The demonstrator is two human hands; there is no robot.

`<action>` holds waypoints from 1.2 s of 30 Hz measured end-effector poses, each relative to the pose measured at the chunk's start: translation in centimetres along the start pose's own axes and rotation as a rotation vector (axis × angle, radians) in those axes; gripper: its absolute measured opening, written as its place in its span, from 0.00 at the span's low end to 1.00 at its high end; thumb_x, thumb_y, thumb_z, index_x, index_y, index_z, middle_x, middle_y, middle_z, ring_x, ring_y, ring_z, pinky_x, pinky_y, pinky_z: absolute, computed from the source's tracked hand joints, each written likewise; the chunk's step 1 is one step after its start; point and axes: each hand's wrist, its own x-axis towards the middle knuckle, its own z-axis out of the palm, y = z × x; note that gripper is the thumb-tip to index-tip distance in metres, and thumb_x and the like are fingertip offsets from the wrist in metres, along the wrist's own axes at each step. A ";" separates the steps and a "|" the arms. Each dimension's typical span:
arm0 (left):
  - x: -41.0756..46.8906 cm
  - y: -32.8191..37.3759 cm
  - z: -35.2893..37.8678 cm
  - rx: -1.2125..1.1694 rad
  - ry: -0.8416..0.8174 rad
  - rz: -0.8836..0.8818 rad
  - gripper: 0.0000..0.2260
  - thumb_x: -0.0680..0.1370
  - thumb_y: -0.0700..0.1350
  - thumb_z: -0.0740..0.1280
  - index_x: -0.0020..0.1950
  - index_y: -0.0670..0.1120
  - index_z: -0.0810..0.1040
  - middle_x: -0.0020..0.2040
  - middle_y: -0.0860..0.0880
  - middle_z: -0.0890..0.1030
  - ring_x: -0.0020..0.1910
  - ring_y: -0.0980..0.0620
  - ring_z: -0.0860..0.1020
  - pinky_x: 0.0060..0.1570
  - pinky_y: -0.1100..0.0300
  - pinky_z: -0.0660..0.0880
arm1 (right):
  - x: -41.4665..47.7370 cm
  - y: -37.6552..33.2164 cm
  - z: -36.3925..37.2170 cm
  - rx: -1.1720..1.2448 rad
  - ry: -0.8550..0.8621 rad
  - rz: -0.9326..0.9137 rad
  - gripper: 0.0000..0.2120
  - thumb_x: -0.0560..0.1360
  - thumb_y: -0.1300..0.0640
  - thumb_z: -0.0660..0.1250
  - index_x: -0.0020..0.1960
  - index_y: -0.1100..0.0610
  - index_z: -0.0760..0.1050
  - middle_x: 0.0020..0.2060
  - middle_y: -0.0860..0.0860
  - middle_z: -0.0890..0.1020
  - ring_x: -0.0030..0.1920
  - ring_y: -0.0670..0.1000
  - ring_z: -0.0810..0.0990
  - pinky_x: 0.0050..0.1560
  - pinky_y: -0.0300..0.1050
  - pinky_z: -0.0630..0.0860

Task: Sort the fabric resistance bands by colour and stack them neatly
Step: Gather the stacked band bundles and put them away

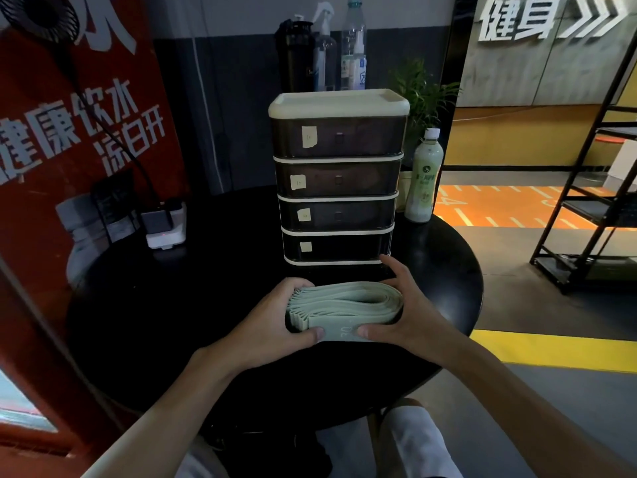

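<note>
Bands (344, 305): one pile of pale green fabric bands, all of one colour as far as I can see, lying flat toward the near edge of the table (172, 305), just in front of the drawers (337, 177). The looped ends are rounded on the right and fan out a little on the left. Whether the pile rests on the table or is raised slightly off it, I cannot tell; the surface is too dark.

Left hand (272, 315): I hold the left end of the pile, with my fingers curled over its far side and my thumb pressing the near face. Judgement: this hold gathers the fanned ends in line.

Right hand (410, 305): I cup the rounded right end, fingers spread over the far side and reaching close to the foot of the drawers, thumb on the near face. Both thumbs sit close together on the near face, beside a printed number.

Position: the pile sits between my two hands, clamped from both ends, with neither hand free.

Judgement: I hold both ends to square the green pile and keep it from slumping. The drawers carry paper labels, unreadable from here, so they are likely where the pile will go.

Other items: a bottle (422, 181) stands at the far right edge, well apart from the pile.
</note>
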 end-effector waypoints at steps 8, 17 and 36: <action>0.0 1.1 -0.6 -0.239 0.135 -0.149 0.34 0.64 0.55 0.81 0.67 0.58 0.71 0.57 0.50 0.80 0.53 0.55 0.82 0.51 0.61 0.79 | -0.3 -1.5 0.0 0.089 0.091 0.114 0.44 0.67 0.56 0.79 0.75 0.46 0.56 0.54 0.51 0.80 0.47 0.43 0.82 0.43 0.34 0.78; -0.2 3.4 -2.1 -0.221 0.079 -0.451 0.25 0.70 0.54 0.78 0.62 0.51 0.72 0.55 0.48 0.80 0.49 0.52 0.82 0.46 0.58 0.79 | 0.0 -3.6 0.5 0.085 0.134 0.383 0.33 0.70 0.45 0.75 0.68 0.53 0.65 0.54 0.49 0.77 0.51 0.46 0.78 0.48 0.40 0.77; 1.4 4.1 -1.4 -0.135 0.121 -0.137 0.10 0.74 0.50 0.75 0.53 0.55 0.80 0.56 0.54 0.79 0.58 0.59 0.77 0.57 0.62 0.74 | 0.2 -3.4 -0.8 -0.029 0.029 0.271 0.15 0.74 0.43 0.69 0.56 0.50 0.76 0.49 0.49 0.81 0.48 0.45 0.81 0.44 0.36 0.77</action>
